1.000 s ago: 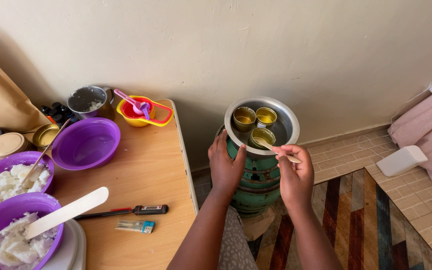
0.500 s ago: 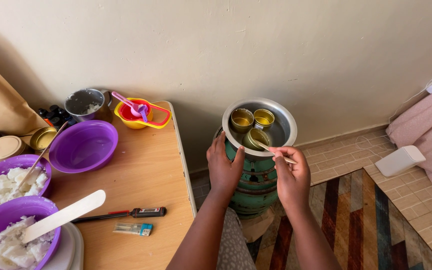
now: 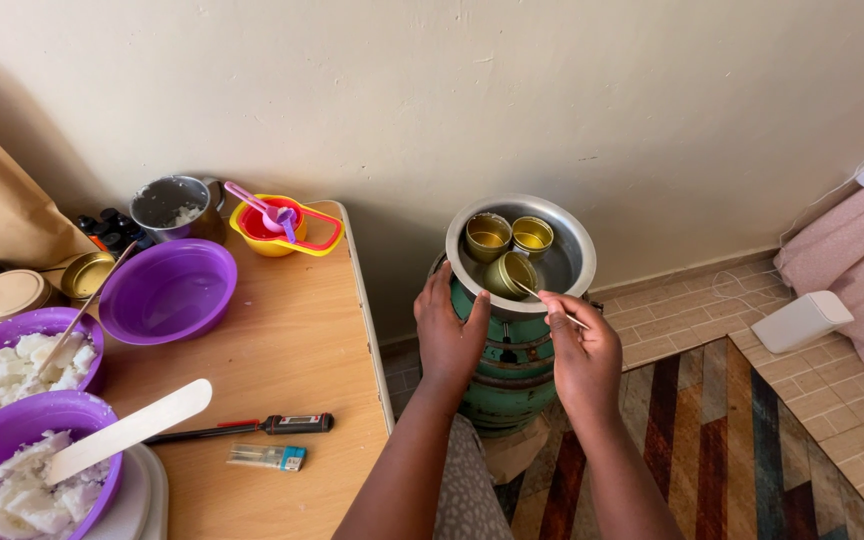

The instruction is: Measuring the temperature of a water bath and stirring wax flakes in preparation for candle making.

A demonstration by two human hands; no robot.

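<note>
A silver pan (image 3: 574, 240) sits on top of a green gas cylinder (image 3: 512, 375); three small gold tins stand in it. My right hand (image 3: 584, 345) pinches a thin wooden stick (image 3: 552, 302) whose tip reaches into the nearest tin (image 3: 508, 272), which looks tilted. Two other tins (image 3: 488, 234) (image 3: 532, 233) hold yellow liquid. My left hand (image 3: 447, 330) rests flat against the cylinder's upper left side, just below the pan rim.
A wooden table (image 3: 282, 350) at left carries purple bowls (image 3: 167, 288) of white chunks (image 3: 12, 365), a wooden spatula (image 3: 127, 428), a probe thermometer (image 3: 252, 427), a lighter (image 3: 268, 456), measuring cups (image 3: 277, 222), a metal cup (image 3: 174, 205). A striped rug (image 3: 712, 440) and white box (image 3: 800, 320) lie at right.
My right hand has drawn slightly toward me and left, and the stick's tip has shifted inside the nearest tin, which now leans. My left hand stays on the cylinder.
</note>
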